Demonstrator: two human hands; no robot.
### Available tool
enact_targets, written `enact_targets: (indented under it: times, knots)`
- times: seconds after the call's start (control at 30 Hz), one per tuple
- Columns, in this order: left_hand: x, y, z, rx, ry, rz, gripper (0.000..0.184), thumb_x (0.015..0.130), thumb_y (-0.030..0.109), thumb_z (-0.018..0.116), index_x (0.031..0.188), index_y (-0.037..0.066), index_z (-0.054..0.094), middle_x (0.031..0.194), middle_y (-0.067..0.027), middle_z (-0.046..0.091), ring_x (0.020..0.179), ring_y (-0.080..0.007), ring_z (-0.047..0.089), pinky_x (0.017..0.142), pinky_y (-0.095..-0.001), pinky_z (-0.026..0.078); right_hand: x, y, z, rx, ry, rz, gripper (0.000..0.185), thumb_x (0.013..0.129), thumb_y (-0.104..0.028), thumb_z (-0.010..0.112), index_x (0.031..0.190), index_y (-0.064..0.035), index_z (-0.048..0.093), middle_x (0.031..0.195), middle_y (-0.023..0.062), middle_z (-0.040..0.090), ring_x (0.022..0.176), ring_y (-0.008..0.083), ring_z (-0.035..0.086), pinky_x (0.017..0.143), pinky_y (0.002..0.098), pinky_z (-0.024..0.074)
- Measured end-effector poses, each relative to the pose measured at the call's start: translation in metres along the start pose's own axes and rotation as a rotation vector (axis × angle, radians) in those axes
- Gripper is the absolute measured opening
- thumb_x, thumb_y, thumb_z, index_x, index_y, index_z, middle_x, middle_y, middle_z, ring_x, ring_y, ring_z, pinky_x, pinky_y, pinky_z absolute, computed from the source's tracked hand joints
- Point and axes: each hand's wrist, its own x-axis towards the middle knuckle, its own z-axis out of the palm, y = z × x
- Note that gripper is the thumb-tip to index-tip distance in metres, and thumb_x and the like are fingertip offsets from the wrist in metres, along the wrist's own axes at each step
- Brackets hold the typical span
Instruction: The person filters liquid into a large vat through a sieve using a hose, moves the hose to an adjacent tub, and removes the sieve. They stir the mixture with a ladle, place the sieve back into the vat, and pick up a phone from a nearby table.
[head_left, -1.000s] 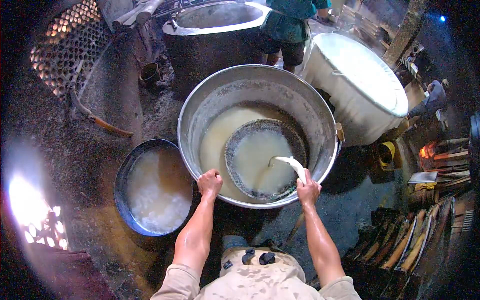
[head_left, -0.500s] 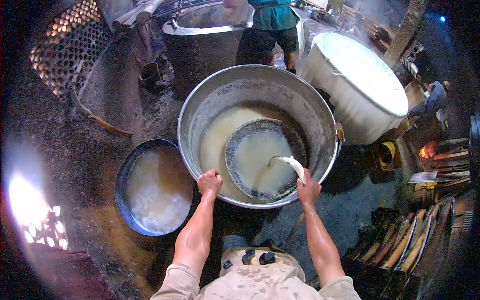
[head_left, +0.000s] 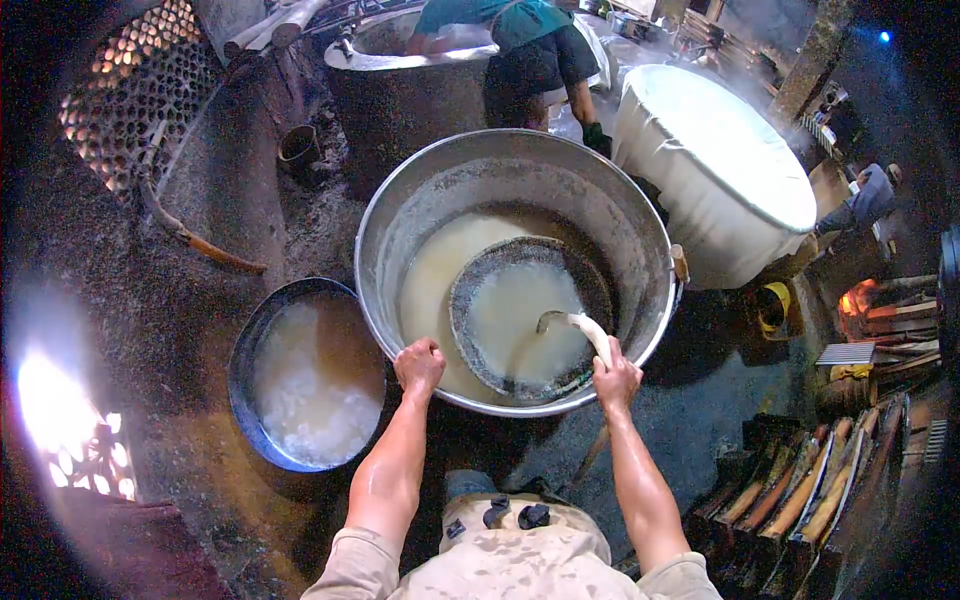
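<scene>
In front of me stands a large metal tub (head_left: 420,170) of cloudy pale liquid. A round, dark-rimmed basin or sieve (head_left: 470,345) sits in it, also holding cloudy liquid. My left hand (head_left: 420,366) is closed in a fist at the tub's near left rim; whether it grips the rim is hard to make out. At the near right rim, my right hand (head_left: 617,380) is wrapped round the end of a curved white hose-like piece (head_left: 592,332). Its thinner, darker far end (head_left: 549,318) hangs over the basin's liquid; what that end is remains unclear.
Left of the tub is a blue-rimmed pan (head_left: 245,415) with cloudy liquid and white foam. A cloth-covered vat (head_left: 670,190) stands back right. Beyond, a person in a green top (head_left: 530,25) bends by a large basin (head_left: 400,62). Firewood (head_left: 810,490) and a fire (head_left: 858,298) lie right.
The person at the back has bent over toward the left, one arm reaching down. My hands and the curved white piece have hardly moved.
</scene>
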Motion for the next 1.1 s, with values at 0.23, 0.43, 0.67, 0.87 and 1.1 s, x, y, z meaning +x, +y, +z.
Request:
enact_targets:
  times: [0.23,0.43,0.67,0.87,1.1]
  knots:
    - [-0.001,0.001,-0.002,0.032,-0.015,-0.008,0.019,0.075,0.021,0.056,0.084,0.015,0.072,0.085,-0.0138,0.069,0.078,-0.0331,0.066,0.074,-0.0437,0.052,0.0,0.001,0.002,0.016,0.03,0.005,0.056,0.076,-0.029,0.066,0.13,-0.0185,0.052,0.089,0.0115,0.068,0.086,0.0278,0.064,0.088,0.0413,0.0398]
    - [0.0,-0.001,0.0,0.018,-0.009,0.013,0.019,0.075,0.021,0.056,0.084,0.015,0.072,0.085,-0.0136,0.069,0.079,-0.0331,0.066,0.074,-0.0437,0.052,0.0,0.002,0.004,0.039,0.027,0.006,0.057,0.077,-0.029,0.066,0.131,-0.0189,0.052,0.09,0.0114,0.068,0.088,0.0282,0.064,0.089,0.0415,0.0389]
    - [-0.002,0.004,-0.006,0.0,-0.008,0.003,0.02,0.076,0.019,0.054,0.083,0.014,0.072,0.085,-0.014,0.068,0.078,-0.0339,0.066,0.073,-0.0437,0.052,0.0,0.0,0.001,0.009,0.028,0.001,0.056,0.079,-0.032,0.064,0.131,-0.0189,0.051,0.088,0.0135,0.067,0.087,0.0301,0.063,0.089,0.0422,0.0393]
    - [-0.002,0.004,-0.007,0.01,-0.007,0.015,0.02,0.076,0.018,0.054,0.082,0.013,0.072,0.083,-0.0153,0.068,0.077,-0.0338,0.066,0.072,-0.0433,0.052,-0.001,-0.001,-0.002,0.015,-0.004,0.006,0.054,0.079,-0.029,0.064,0.13,-0.0177,0.051,0.089,0.0145,0.067,0.089,0.0302,0.063,0.089,0.0436,0.0391]
    - [-0.002,0.003,-0.007,-0.011,0.003,0.024,0.019,0.076,0.018,0.055,0.081,0.013,0.072,0.082,-0.0163,0.068,0.077,-0.0346,0.066,0.073,-0.0439,0.052,0.001,-0.006,-0.009,0.033,-0.05,0.031,0.053,0.079,-0.028,0.065,0.129,-0.0183,0.051,0.091,0.0135,0.067,0.09,0.0294,0.063,0.09,0.0422,0.0384]
